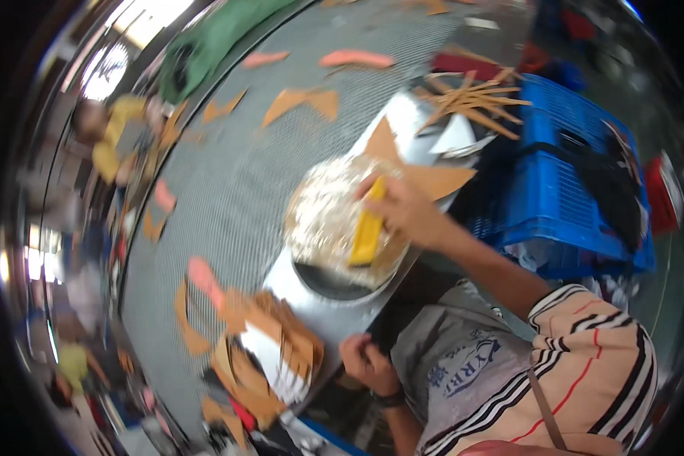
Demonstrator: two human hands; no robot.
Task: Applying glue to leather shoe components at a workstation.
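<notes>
In my right hand (410,213) is a flat yellow tool (368,228) with a straight lower end, its exact kind unclear. My fingers close round its upper part. Beneath it sits a round metal pot (342,292), largely covered by a crumpled, shiny, yellowish-white mass (323,201). Whether the tool touches that mass cannot be made out. Close to the metal plate's near edge, my left hand (367,365) is empty, with its fingers bent and somewhat apart. Orange-brown cut pieces (437,181) lie beside the pot, partly behind my right hand.
The pot stands on a metal plate (287,277) on a grey ribbed surface (228,178). Stacked brown pieces (292,334) lie left of it, thin brown strips (475,99) at the far right. A blue crate (585,114) stands right. A person in yellow (118,140) is across the table.
</notes>
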